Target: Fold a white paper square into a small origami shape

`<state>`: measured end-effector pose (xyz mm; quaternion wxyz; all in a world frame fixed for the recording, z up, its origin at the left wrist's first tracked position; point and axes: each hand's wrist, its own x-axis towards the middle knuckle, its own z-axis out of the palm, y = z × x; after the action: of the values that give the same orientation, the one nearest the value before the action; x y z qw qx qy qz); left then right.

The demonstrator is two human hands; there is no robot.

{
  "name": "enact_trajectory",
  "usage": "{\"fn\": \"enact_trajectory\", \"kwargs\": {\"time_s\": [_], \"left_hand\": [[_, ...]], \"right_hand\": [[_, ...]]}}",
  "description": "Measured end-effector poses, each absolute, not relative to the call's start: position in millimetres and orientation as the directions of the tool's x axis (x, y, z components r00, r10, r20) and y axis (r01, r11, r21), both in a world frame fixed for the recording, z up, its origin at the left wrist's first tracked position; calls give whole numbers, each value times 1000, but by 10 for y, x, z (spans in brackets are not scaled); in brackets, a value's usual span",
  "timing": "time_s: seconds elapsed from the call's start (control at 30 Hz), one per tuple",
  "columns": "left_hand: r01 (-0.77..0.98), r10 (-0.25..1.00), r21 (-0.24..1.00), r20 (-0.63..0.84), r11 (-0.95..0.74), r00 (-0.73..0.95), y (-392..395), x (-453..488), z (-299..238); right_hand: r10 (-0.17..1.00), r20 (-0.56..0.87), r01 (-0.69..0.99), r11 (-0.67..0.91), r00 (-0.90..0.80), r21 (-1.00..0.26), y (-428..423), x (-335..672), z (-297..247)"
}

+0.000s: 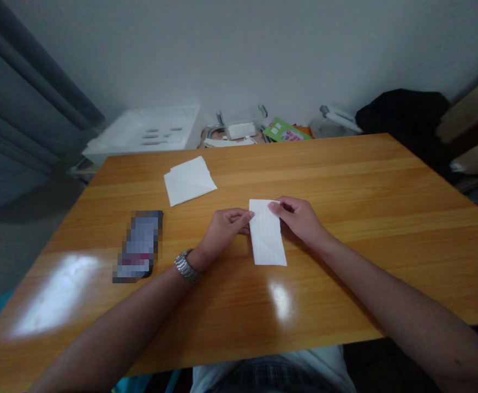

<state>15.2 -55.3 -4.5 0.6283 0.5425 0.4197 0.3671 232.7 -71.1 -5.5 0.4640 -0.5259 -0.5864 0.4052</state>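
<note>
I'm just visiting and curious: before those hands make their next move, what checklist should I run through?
1. Left hand gripping the lined paper at its left edge: ok.
2. Right hand gripping it near the upper right corner: ok.
3. Other white paper lying apart from both hands: ok.
4. Smartphone clear of the held paper, off to the left on the wooden table: ok.
5. Silver wristband clear of the held paper: ok.
6. Number of layers in the held paper: cannot tell.
</note>
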Motion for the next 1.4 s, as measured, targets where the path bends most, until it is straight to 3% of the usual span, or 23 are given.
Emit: {"fn": "enact_trajectory", "kwargs": {"time_s": [1.4], "left_hand": [[106, 894, 987, -152, 119, 421, -617, 182, -14]], "right_hand": [[970, 206, 283, 163, 131, -945, -695, 2366, -8]]}}
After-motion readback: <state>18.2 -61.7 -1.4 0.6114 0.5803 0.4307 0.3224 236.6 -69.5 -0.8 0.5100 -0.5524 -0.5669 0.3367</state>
